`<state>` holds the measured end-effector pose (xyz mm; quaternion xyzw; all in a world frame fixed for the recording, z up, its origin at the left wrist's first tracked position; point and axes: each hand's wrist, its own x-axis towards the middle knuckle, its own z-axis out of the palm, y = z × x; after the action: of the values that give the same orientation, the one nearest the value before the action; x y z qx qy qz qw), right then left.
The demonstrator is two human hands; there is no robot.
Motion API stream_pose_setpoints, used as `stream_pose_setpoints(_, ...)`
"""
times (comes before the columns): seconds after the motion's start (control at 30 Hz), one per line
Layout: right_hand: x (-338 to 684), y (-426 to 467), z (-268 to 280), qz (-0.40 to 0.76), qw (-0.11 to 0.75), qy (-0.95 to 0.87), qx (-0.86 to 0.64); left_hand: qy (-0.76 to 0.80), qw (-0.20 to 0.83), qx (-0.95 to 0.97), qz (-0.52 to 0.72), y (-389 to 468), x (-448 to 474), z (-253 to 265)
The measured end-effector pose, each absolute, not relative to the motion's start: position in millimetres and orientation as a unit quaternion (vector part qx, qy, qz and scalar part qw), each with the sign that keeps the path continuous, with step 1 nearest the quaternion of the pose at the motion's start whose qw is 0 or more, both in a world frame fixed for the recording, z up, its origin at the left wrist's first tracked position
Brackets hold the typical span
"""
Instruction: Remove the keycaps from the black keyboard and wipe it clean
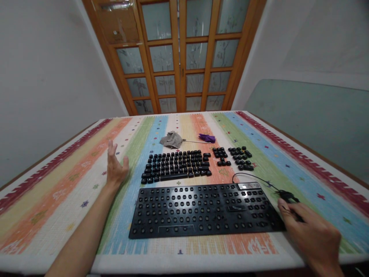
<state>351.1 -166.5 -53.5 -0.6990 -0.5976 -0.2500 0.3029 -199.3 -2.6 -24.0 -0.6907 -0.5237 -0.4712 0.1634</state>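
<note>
A black keyboard base with its keys off lies flat near the table's front edge. To its left my left hand is held on edge over the tablecloth, fingers and thumb apart, holding nothing. Past the right end of the base, my right hand is closed around the bundled black cable; most of its fingers are hidden. Behind the base, loose black keycaps are laid out in keyboard order. Further right sit smaller groups, the navigation keycaps and the number pad keycaps.
A crumpled grey cloth and a purple cloth-like item lie behind the keycaps, with a thin rod between them. The striped tablecloth covers the table. Wooden glazed doors stand beyond; a greenish panel leans at right.
</note>
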Motion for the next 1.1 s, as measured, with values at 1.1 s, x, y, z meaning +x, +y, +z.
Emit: stream_pose_setpoints(1.1,457.3,-64.3,-40.8,-0.069,0.174,-0.669,-0.719,-0.497,0.079,-0.731,-0.460,28.1,-173.5,-13.0)
